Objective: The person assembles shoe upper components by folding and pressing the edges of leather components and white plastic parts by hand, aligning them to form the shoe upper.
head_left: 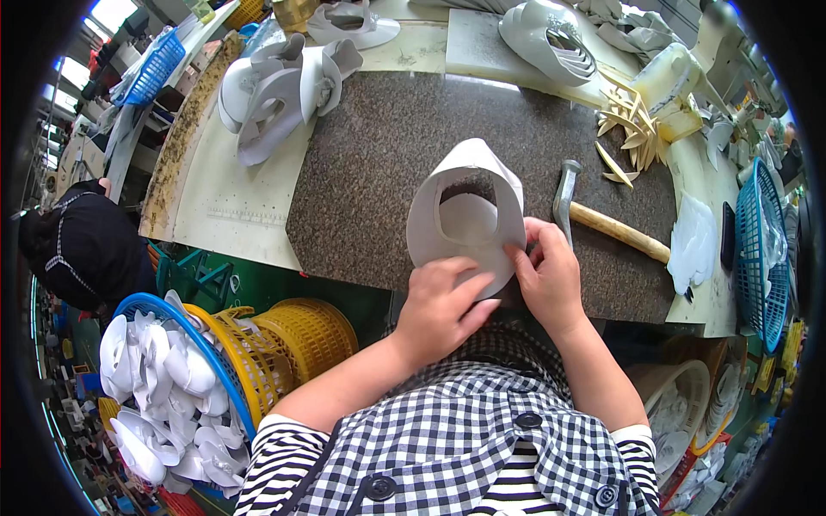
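Over the near edge of the speckled slab [361,172] sits the white shoe upper [469,225], just ahead of both hands! The right hand [551,273] pinches its right rim, thumb on top; the left hand [433,308] lies across its near part, fingers loosely spread. Right half of the slab: a hammer [615,230].

Left hand [440,308] rests on, right hand [551,273] pinches, probably 1 white shoe upper [476,248].
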`<state>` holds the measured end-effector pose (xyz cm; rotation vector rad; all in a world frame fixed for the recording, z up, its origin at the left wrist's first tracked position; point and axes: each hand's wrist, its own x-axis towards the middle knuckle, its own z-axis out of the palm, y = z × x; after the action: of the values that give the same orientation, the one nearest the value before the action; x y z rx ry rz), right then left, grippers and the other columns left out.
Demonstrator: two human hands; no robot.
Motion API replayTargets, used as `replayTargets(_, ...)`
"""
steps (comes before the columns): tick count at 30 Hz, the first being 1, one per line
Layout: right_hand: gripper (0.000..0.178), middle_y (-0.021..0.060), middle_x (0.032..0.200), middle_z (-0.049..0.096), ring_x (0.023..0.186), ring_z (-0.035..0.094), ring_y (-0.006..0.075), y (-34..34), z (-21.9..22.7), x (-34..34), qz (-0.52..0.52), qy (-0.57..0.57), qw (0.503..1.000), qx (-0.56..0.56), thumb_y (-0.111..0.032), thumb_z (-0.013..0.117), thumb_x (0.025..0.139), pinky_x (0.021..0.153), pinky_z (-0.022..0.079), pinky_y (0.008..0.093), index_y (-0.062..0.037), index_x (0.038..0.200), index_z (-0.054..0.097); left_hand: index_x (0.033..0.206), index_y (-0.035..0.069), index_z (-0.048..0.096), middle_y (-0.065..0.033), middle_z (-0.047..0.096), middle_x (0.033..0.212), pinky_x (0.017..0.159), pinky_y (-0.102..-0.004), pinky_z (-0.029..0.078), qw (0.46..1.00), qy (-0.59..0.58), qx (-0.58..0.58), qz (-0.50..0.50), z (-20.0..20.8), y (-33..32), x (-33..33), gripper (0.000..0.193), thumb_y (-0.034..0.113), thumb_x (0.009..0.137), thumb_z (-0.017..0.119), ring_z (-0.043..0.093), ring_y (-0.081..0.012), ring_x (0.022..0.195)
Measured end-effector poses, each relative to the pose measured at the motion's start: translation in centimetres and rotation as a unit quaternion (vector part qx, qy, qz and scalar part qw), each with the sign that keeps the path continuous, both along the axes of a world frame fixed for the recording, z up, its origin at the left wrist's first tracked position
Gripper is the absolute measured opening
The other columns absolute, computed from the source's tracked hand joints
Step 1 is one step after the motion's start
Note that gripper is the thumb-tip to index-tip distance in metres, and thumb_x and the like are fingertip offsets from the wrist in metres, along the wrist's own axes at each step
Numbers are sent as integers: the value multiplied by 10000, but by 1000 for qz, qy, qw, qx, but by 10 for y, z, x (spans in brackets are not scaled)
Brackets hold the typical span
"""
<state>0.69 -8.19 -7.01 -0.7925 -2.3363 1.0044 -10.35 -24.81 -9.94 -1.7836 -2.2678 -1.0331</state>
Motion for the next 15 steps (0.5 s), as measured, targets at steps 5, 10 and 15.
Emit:
replayTargets(5, 181, 49, 907, 644, 721, 608, 113, 0, -13, 5, 20, 37, 986, -161, -91, 659, 941, 637, 498, 282, -35, 1105, 610, 1416, -7, 325, -171, 392, 1340, 1029, -387, 374, 949, -226, 108, 193, 8, -31, 9, 764, 209, 843, 783, 421, -245, 1213)
replayTargets(10, 195, 28, 941, 666, 805, 617, 88, -30, -11, -4, 20, 159, 911, -379, -148, 616, 996, 695, 507, 236, -13, 1131, 578, 1411, 10, 318, -151, 500, 1228, 903, -318, 490, 865, -436, 243, 48, 44, -6, 6, 658, 52, 888, 716, 570, -194, 1000)
replayTargets(15, 191, 120, 903, 686, 808, 674, 225, -37, 27, 2, 175, -21, 966, -187, -149, 695, 914, 752, 541, 346, -28, 1049, 636, 1133, 8, 643, -118, 649, 987, 777, -316, 514, 988, -49, 145, 29, 116, 11, -61, 286, -54, 854, 652, 655, -214, 875)
